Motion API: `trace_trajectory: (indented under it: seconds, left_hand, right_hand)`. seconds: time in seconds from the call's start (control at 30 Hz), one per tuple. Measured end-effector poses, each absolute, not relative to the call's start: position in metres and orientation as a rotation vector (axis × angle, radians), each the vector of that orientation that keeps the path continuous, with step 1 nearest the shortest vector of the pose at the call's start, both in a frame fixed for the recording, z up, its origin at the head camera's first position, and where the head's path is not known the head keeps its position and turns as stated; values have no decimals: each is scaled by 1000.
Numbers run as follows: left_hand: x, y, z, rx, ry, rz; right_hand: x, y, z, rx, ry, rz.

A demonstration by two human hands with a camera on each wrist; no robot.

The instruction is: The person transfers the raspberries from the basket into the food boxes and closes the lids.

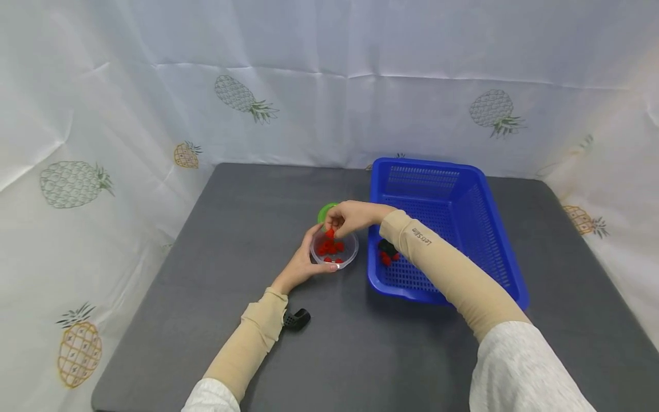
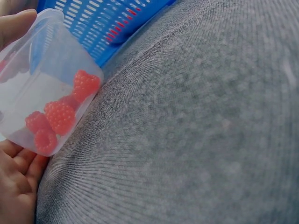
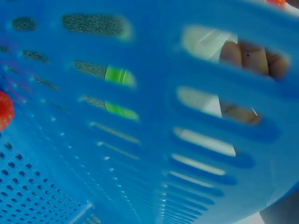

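My left hand grips a clear plastic tub, thumb on its near side and fingers round its far left side. Red raspberries lie at the bottom of the tub in the left wrist view. Above the tub's opening, my right hand pinches a red raspberry between thumb and fingers, pointing down. The right forearm crosses over a blue plastic basket. In the right wrist view, the slotted basket wall covers most of the picture.
Several raspberries and a black object lie in the basket's near left corner. Behind the tub is a green lid. A black curved piece sits beside the left wrist on the grey table. A white curtain hangs behind.
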State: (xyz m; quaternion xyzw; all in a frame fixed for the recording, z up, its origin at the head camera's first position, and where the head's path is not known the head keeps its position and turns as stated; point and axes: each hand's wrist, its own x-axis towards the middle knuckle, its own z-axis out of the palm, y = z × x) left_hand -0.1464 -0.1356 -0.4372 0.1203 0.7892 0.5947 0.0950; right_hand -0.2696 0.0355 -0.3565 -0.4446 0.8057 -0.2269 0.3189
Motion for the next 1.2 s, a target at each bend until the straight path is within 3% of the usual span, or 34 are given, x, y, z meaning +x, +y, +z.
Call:
trace_trajectory:
  seconds: [0.4, 0.67, 1.2]
  left_hand:
    - [-148, -134, -435, 348, 2362, 1750]
    - [-161, -137, -467, 352, 2383, 1767]
    - [-159, -139, -470, 361, 2450, 1749]
  right_hand:
    - [-271, 35, -357, -1217, 2139, -516]
    - [-267, 33, -357, -1215, 2115, -493]
    - [-260, 28, -363, -1157, 1834, -484]
